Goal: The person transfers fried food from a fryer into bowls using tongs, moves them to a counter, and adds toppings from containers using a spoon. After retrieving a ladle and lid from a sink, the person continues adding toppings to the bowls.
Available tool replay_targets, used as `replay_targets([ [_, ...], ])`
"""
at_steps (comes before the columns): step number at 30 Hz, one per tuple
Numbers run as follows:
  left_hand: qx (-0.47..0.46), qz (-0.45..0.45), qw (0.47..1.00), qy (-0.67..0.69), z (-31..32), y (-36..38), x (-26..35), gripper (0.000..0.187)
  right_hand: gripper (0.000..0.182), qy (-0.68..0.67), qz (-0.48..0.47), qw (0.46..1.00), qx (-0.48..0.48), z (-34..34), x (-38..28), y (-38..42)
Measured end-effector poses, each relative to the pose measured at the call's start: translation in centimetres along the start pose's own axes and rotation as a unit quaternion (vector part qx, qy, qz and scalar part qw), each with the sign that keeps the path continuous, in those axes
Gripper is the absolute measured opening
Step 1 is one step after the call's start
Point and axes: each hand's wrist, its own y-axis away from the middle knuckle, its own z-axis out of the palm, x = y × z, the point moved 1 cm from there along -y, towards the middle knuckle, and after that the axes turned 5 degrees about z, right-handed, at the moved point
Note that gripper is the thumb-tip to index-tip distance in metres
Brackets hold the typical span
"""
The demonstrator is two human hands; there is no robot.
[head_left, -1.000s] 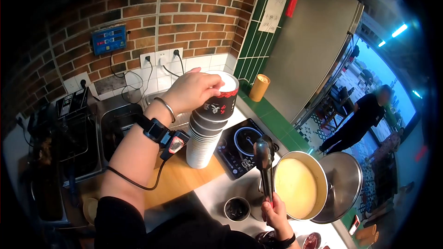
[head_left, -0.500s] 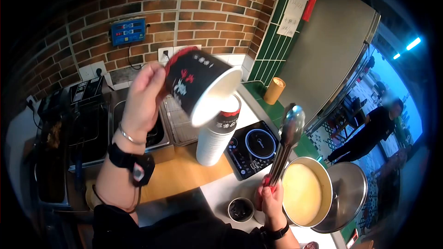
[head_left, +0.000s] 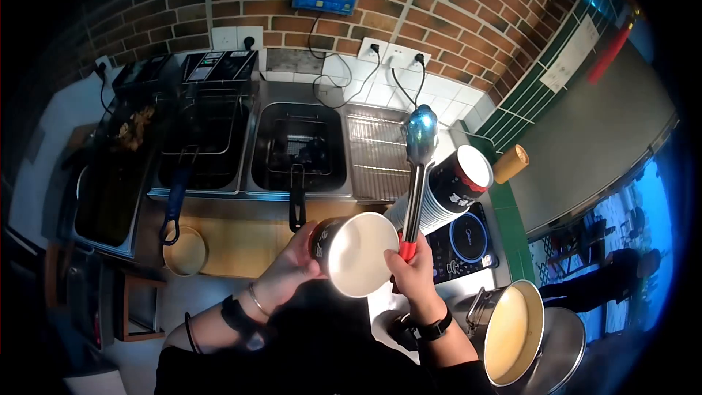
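My left hand (head_left: 291, 267) grips the base end of a black paper cup (head_left: 361, 254), tipped so its white inside faces me; I see nothing in it. Closed round the red handles of metal tongs (head_left: 417, 190), my right hand (head_left: 415, 272) is at the cup's right rim. The tongs point upward, their heads near the wire rack. Just behind them leans into view a tall stack of paper cups (head_left: 447, 184), the same black and red print on its top one.
Deep fryers with baskets (head_left: 298, 150) line the back, beside a wire rack (head_left: 379, 148). An induction cooker (head_left: 464, 238) sits right of the cups. A pot (head_left: 515, 333) of yellowish liquid and its lid (head_left: 563, 351) are at lower right. A person in dark clothes (head_left: 621, 278) stands beyond.
The view has swung left. My left hand has brought the paper cup down and turned its mouth toward me, next to my right hand, which still holds the tongs.
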Motion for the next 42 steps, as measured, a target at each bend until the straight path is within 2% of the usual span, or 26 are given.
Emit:
replay_targets([
  [2, 0.028, 0.059, 0.993, -0.102, -0.4, 0.1, 0.6, 0.112, 0.033, 0.008, 0.001, 1.0, 0.006, 2.2, -0.2, -0.8],
  [3, 0.03, 0.063, 0.992, -0.101, -0.8, 0.4, 1.1, 0.112, 0.032, 0.031, -0.043, 0.998, 0.016, 3.3, 0.4, -1.5],
  [4, 0.062, 0.069, 0.992, -0.084, -1.2, 1.0, 1.5, 0.102, 0.031, 0.054, -0.086, 0.994, 0.026, 4.3, 0.5, -2.0],
  [5, 0.093, 0.074, 0.991, -0.068, -1.7, 1.2, 2.0, 0.092, 0.027, 0.075, -0.041, 0.996, 0.005, 5.0, 0.1, -2.2],
  [8, 0.076, 0.082, 0.993, -0.046, -4.3, 1.7, 4.3, 0.09, 0.027, 0.121, -0.007, 0.992, -0.043, 6.7, -2.3, -3.8],
  [10, 0.053, 0.094, 0.992, -0.059, -5.1, 2.6, 6.6, 0.088, 0.036, 0.149, 0.06, 0.983, -0.083, 5.9, -4.2, -6.5],
  [11, 0.041, 0.052, 0.997, -0.035, -6.0, 3.6, 7.1, 0.088, 0.04, 0.259, -0.013, 0.963, -0.076, 5.3, -4.5, -8.9],
  [12, 0.028, 0.008, 1.0, -0.011, -7.0, 4.5, 7.4, 0.087, 0.045, 0.363, -0.085, 0.926, -0.066, 5.1, -4.7, -11.3],
  [14, 0.013, -0.007, 1.0, 0.022, -9.4, 6.0, 7.0, 0.084, 0.051, 0.539, -0.036, 0.84, -0.056, 6.3, -7.8, -14.2],
  [15, 0.026, -0.042, 0.998, 0.036, -10.6, 6.8, 6.7, 0.082, 0.051, 0.65, -0.004, 0.757, -0.059, 7.3, -9.0, -15.6],
  [16, 0.04, -0.076, 0.995, 0.05, -11.8, 7.4, 6.3, 0.081, 0.051, 0.65, 0.0, 0.757, -0.056, 7.5, -9.2, -17.3],
  [18, 0.063, -0.101, 0.991, 0.064, -14.0, 8.4, 5.0, 0.079, 0.048, 0.775, -0.084, 0.613, -0.128, 7.7, -8.5, -21.0],
  [19, 0.089, -0.123, 0.985, 0.077, -14.8, 8.8, 4.7, 0.077, 0.048, 0.774, -0.079, 0.614, -0.129, 8.4, -9.0, -22.2],
  [21, 0.104, -0.139, 0.981, 0.089, -15.4, 8.9, 5.1, 0.077, 0.044, 0.862, -0.066, 0.468, -0.181, 10.4, -10.1, -24.3],
  [22, 0.12, -0.152, 0.976, 0.102, -15.8, 8.9, 5.1, 0.078, 0.044, 0.863, -0.061, 0.468, -0.183, 11.3, -10.9, -24.9],
  [24, 0.126, -0.168, 0.973, 0.099, -16.8, 8.7, 5.0, 0.08, 0.04, 0.886, -0.107, 0.394, -0.219, 13.0, -12.2, -25.7],
  [25, 0.123, -0.154, 0.975, 0.105, -17.1, 8.4, 4.9, 0.08, 0.036, 0.889, -0.159, 0.369, -0.221, 13.3, -11.9, -26.3],
  [26, 0.121, -0.14, 0.976, 0.11, -17.4, 8.2, 4.7, 0.081, 0.036, 0.889, -0.154, 0.368, -0.225, 13.6, -11.6, -26.7],
  [28, 0.124, -0.145, 0.974, 0.118, -17.6, 8.0, 4.4, 0.082, 0.032, 0.872, -0.244, 0.345, -0.25, 14.5, -11.3, -27.3],
  [30, 0.128, -0.146, 0.973, 0.124, -17.7, 7.8, 4.3, 0.082, 0.036, 0.868, -0.226, 0.339, -0.283, 16.0, -11.6, -28.2],
  [32, 0.138, -0.132, 0.971, 0.142, -17.6, 7.5, 4.1, 0.083, 0.04, 0.884, -0.145, 0.32, -0.308, 17.4, -13.0, -28.5],
  [33, 0.144, -0.131, 0.97, 0.146, -17.7, 7.6, 4.0, 0.083, 0.046, 0.885, -0.14, 0.321, -0.306, 17.2, -13.4, -29.2],
  [34, 0.149, -0.135, 0.97, 0.136, -17.9, 7.7, 4.0, 0.084, 0.053, 0.872, -0.135, 0.362, -0.301, 17.0, -14.2, -29.6],
  [36, 0.159, -0.134, 0.97, 0.129, -18.1, 8.0, 3.5, 0.086, 0.057, 0.856, -0.114, 0.395, -0.314, 16.1, -13.8, -31.5],
  [38, 0.204, -0.115, 0.966, 0.106, -18.1, 8.1, 2.9, 0.088, 0.059, 0.861, -0.099, 0.378, -0.326, 16.2, -12.8, -32.1],
  [42, 0.225, -0.106, 0.963, 0.107, -17.4, 7.9, 2.5, 0.09, 0.064, 0.872, -0.076, 0.344, -0.341, 17.5, -11.0, -31.8],
])
